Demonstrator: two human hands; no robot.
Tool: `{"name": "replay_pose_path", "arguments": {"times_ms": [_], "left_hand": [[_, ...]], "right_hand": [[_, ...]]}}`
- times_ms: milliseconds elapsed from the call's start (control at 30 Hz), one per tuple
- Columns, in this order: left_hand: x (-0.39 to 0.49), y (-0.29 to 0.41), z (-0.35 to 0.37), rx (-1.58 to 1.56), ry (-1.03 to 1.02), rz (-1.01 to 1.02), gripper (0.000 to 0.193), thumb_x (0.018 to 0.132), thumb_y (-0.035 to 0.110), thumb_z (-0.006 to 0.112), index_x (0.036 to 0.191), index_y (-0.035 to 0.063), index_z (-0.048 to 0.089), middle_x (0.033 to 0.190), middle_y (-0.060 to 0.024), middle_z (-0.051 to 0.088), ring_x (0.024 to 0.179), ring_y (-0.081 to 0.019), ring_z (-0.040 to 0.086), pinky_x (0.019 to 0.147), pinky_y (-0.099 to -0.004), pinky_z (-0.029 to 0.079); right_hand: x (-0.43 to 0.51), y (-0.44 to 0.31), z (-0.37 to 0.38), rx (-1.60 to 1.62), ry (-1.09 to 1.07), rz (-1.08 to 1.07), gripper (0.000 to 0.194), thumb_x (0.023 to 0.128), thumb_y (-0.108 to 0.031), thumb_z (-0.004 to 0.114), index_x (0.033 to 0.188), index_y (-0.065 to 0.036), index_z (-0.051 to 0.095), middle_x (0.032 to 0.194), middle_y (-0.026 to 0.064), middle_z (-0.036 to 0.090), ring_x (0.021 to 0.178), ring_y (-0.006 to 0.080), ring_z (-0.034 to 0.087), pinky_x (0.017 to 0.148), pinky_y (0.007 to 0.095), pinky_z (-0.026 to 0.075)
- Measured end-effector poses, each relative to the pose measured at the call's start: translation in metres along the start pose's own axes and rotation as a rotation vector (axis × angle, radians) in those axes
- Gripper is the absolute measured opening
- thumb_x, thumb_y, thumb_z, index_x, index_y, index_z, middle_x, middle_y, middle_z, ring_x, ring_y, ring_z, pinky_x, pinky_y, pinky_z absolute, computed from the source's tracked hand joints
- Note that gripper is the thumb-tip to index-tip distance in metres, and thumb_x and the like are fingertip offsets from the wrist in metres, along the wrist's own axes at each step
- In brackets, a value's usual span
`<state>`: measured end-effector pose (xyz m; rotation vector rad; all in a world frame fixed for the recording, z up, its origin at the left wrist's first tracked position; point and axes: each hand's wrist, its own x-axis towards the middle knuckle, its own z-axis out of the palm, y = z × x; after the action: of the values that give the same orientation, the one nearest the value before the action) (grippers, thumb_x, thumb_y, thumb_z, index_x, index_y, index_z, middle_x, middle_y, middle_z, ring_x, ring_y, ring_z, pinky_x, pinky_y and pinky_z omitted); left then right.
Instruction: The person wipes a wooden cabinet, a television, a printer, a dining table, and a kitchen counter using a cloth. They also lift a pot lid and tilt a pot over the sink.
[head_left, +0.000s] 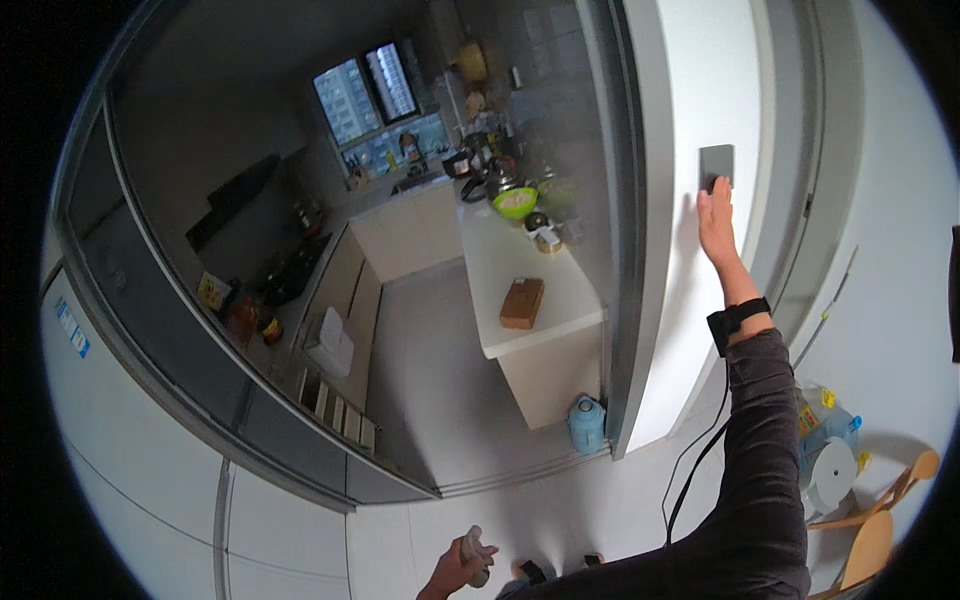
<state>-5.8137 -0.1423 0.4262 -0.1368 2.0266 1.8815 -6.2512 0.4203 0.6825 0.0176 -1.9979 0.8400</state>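
Observation:
My right hand (718, 217) reaches up to a grey wall switch plate (717, 159) on the white wall beside the kitchen doorway. Its fingers are stretched out over the lower part of the plate, with nothing held. A black strap with a small box (739, 321) is around that wrist. Low in the view, my left hand (450, 568) is closed around a pale, elongated thing (474, 559), too small and blurred to name exactly.
Ahead, a dim kitchen lies behind a framed glass sliding door (247, 409). A cardboard box (522, 303) and a green bowl (515, 202) stand on the white counter (491, 259). A blue bottle (586, 424) stands by the door track. Wooden chairs (870, 547) are at right.

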Motion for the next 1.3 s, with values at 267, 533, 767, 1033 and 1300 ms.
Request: {"name": "replay_pose_path", "arguments": {"times_ms": [267, 533, 767, 1033, 1300], "left_hand": [[0.026, 0.000, -0.014, -0.030, 0.104, -0.108, 0.046, 0.093, -0.001, 0.048, 0.135, -0.0047, 0.030, 0.122, -0.0261, 0.061, 0.101, -0.0283, 0.066, 0.085, -0.0414, 0.055], [0.118, 0.001, -0.069, 0.033, -0.036, 0.070, 0.048, 0.089, -0.003, 0.047, 0.135, -0.0035, 0.036, 0.120, -0.0216, 0.064, 0.101, -0.0244, 0.066, 0.089, -0.0396, 0.053], [0.177, 0.024, -0.165, 0.005, -0.058, 0.022, 0.055, 0.086, -0.006, 0.044, 0.140, -0.0007, 0.035, 0.120, -0.0198, 0.064, 0.100, -0.0236, 0.067, 0.086, -0.0380, 0.054], [0.194, 0.021, -0.271, 0.005, 0.095, -0.036, 0.050, 0.083, -0.006, 0.044, 0.133, -0.0009, 0.040, 0.116, -0.0176, 0.067, 0.098, -0.0243, 0.069, 0.086, -0.0350, 0.055], [0.250, 0.031, -0.291, 0.098, 0.120, -0.061, 0.052, 0.085, -0.008, 0.044, 0.135, -0.0007, 0.039, 0.116, -0.0185, 0.065, 0.098, -0.0241, 0.068, 0.088, -0.0360, 0.054]], "right_hand": [[-0.010, -0.002, 0.004, 0.079, 0.009, -0.061, 0.066, 0.105, -0.041, 0.030, 0.153, 0.003, 0.014, 0.160, 0.0214, 0.012, 0.149, 0.0333, 0.008, 0.120, 0.0426, 0.006], [-0.111, -0.077, 0.014, 0.092, 0.068, -0.154, 0.051, 0.100, -0.015, 0.050, 0.146, 0.001, 0.036, 0.150, 0.0181, 0.039, 0.141, 0.0289, 0.035, 0.115, 0.0364, 0.026], [-0.240, -0.094, 0.139, 0.298, -0.167, 0.344, 0.051, 0.087, -0.005, 0.062, 0.136, 0.000, 0.046, 0.139, 0.0174, 0.048, 0.131, 0.0304, 0.045, 0.111, 0.0362, 0.033], [-0.334, -0.107, 0.333, -0.001, -0.581, 0.231, 0.064, 0.083, -0.024, 0.072, 0.135, -0.001, 0.044, 0.148, 0.0261, 0.031, 0.136, 0.0428, 0.035, 0.112, 0.0439, 0.032], [-0.268, -0.128, 0.468, -0.362, -0.671, 0.476, 0.092, 0.076, -0.046, 0.077, 0.146, -0.008, 0.031, 0.159, 0.0144, 0.005, 0.145, 0.0402, 0.013, 0.105, 0.0641, 0.031]]}}
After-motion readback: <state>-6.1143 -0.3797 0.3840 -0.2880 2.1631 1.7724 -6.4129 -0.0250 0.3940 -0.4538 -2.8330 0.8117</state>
